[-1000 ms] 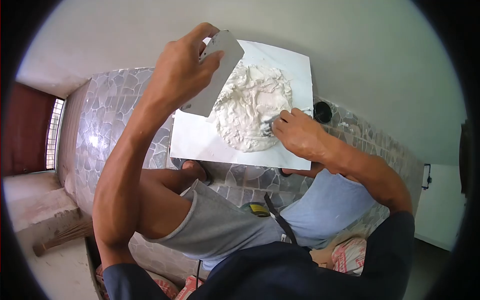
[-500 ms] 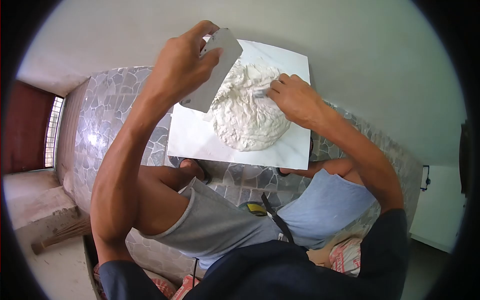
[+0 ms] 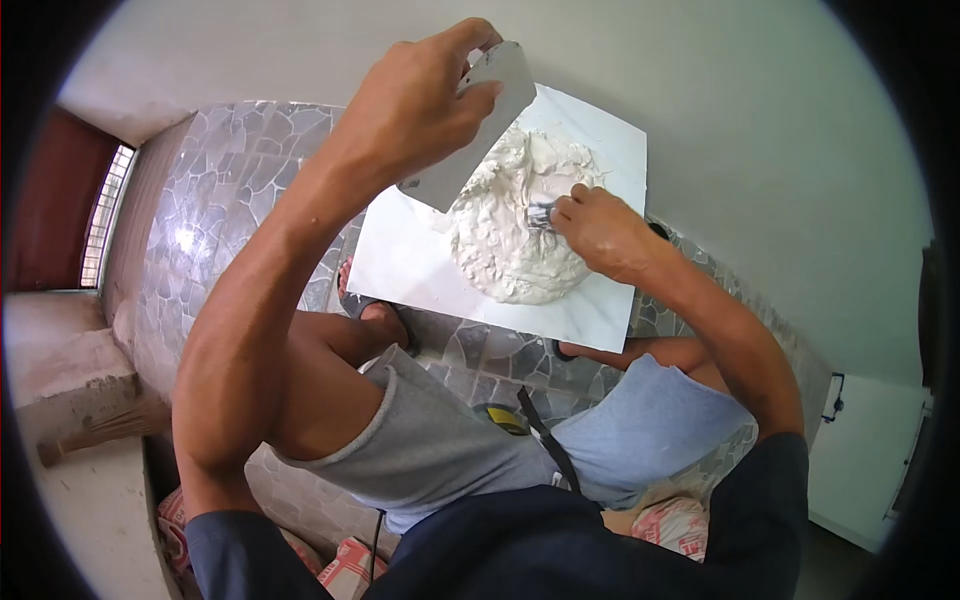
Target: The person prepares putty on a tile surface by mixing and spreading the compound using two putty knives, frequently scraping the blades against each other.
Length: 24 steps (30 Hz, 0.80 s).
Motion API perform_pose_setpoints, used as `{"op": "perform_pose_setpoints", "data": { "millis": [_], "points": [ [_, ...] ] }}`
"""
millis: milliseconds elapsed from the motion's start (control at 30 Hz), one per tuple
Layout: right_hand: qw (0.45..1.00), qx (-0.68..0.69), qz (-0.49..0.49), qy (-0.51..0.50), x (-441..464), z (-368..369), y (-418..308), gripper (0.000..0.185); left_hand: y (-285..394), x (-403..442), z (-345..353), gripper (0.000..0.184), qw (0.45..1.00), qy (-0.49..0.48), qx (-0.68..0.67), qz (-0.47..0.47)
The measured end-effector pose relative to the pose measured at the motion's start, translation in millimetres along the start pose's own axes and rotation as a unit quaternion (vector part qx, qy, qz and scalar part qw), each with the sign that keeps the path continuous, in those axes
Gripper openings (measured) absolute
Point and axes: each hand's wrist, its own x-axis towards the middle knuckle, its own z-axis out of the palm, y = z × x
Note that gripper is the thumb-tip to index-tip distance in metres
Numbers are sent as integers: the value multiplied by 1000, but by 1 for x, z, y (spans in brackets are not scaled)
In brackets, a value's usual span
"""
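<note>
At two o'clock, your right hand (image 3: 612,238) is gripping a scraper (image 3: 539,216), working the paste (image 3: 515,255); at eleven, your left hand (image 3: 425,108) is gripping a plate (image 3: 462,168), needing steadiness.

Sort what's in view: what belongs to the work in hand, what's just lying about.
In use:
flat grey plate, left hand
small scraper, right hand
white paste
white board beneath

Apparently lying about:
straw broom
red-and-white sacks, contents unseen
</note>
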Motion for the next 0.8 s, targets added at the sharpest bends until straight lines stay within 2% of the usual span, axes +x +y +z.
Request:
{"op": "perform_pose_setpoints", "data": {
  "millis": [33,167,267,300,433,533,600,667,767,800],
  "points": [
    [1000,26,4,-15,3,-17,4,12,1,-1,-1,44,1000,-6,2,-6],
    [992,-45,67,93,20,-29,15,12,-9,0,9,43,999,23,10,40],
    [1000,-27,10,1,22,16,11,12,-5,2,5,43,999,17,0,36],
    [999,-26,-15,34,15,15,2,12,0,1,1,43,1000,11,-1,25],
    [999,-9,30,-14,19,-43,12,13,-4,-1,2,42,998,39,36,36],
    [993,-34,48,106,33,-16,19,16,-8,1,5,42,998,46,16,46],
    [999,-46,-4,20,31,12,11,15,-7,1,4,41,998,47,8,49],
    [998,12,-34,60,20,15,5,14,-5,-2,1,41,999,38,-7,30],
    [999,-17,16,-36,25,-37,20,26,1,-4,-5,40,999,23,-21,9],
    [999,-21,33,4,28,-33,24,26,-3,-2,-3,40,999,28,-15,19]
  ]
}}
